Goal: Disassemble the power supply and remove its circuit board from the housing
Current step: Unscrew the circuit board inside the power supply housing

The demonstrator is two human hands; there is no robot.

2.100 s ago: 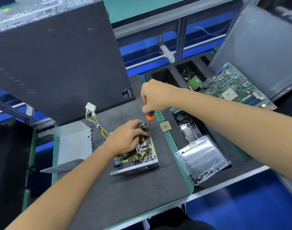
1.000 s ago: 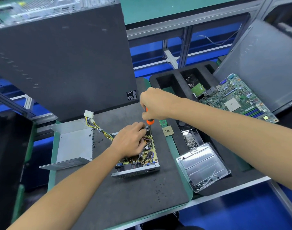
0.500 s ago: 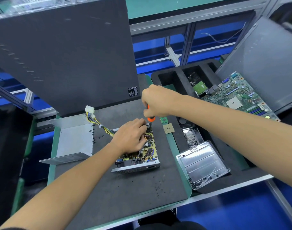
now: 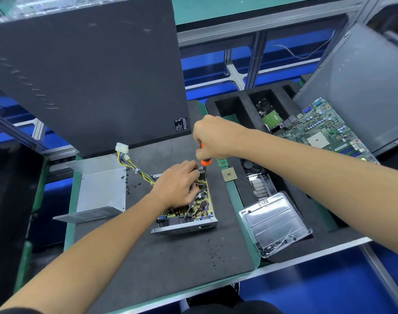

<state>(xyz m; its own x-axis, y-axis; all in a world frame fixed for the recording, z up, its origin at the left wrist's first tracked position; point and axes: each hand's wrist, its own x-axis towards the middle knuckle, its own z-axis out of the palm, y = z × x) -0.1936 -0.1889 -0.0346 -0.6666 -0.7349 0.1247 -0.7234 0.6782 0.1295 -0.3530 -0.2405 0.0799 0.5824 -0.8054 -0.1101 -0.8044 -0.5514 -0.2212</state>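
The open power supply housing (image 4: 184, 228) lies on the dark mat, its yellow circuit board (image 4: 203, 206) showing inside. My left hand (image 4: 177, 184) rests curled on the board's far part and covers it; what its fingers hold is hidden. My right hand (image 4: 212, 139) grips an orange-handled screwdriver (image 4: 205, 162) upright, with the tip down at the board's far right corner. A bundle of yellow and black wires (image 4: 134, 169) runs from the supply to white plugs. The removed metal cover (image 4: 100, 192) lies to the left.
A large dark computer case panel (image 4: 91, 71) stands behind the mat. Right of the mat sit a CPU chip (image 4: 229, 174), a heatsink (image 4: 260, 186), a metal tray (image 4: 275, 223) with several screws, and a green motherboard (image 4: 325, 130). Loose screws (image 4: 212, 252) dot the mat.
Both hands stay at the board's far right corner with the screwdriver upright on it. Only the camera view has shifted slightly.
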